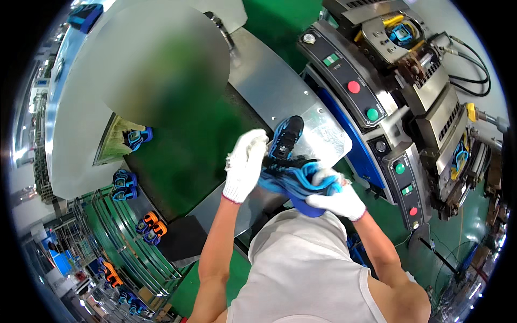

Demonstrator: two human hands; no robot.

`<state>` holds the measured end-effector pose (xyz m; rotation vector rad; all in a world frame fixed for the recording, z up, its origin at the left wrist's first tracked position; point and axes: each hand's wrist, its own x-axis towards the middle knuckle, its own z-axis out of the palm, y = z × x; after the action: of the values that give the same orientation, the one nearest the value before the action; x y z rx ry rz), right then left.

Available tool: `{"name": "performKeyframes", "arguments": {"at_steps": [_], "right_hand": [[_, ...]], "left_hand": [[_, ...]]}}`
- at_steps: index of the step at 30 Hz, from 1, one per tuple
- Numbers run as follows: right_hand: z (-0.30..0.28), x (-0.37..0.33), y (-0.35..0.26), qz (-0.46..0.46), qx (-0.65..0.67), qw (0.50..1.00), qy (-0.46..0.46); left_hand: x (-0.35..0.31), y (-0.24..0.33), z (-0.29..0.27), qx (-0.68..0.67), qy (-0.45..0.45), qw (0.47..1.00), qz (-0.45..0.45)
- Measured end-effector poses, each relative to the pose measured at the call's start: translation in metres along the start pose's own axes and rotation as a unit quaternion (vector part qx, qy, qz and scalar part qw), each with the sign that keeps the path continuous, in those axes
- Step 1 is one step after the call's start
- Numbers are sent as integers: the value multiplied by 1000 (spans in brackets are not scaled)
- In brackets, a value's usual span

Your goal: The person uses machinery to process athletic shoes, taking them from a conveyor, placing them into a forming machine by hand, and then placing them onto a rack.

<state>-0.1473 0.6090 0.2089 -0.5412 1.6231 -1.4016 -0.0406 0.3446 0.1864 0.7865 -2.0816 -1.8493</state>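
In my right hand, gloved in white, is a blue and black shoe; the fingers close round its light-blue collar, and a purple-blue part shows beneath. My left hand, also gloved, is just left of this shoe, its fingers curled together; what they hold, if anything, is hidden. Black laces bunch up at the held shoe's far end. Just beyond it a second black and blue shoe rests on the metal worktop, toe pointing away from me.
On the right stands a machine with control panels and buttons, shoes in its stations. A green conveyor belt runs at left, a blue shoe at its opening. Orange and blue shoes sit by a metal rack. A blurred round patch covers the upper left.
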Motion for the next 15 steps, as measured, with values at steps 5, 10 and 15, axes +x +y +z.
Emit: {"name": "performKeyframes", "arguments": {"at_steps": [5, 10, 15], "right_hand": [[-38, -84, 49, 36, 230, 905, 356], [-18, -142, 74, 13, 255, 808, 532], [44, -184, 82, -51, 321, 719, 614]], "left_hand": [[4, -81, 27, 319, -33, 945, 58], [3, -133, 62, 345, -45, 937, -24], [20, -122, 65, 298, -40, 953, -46]]}}
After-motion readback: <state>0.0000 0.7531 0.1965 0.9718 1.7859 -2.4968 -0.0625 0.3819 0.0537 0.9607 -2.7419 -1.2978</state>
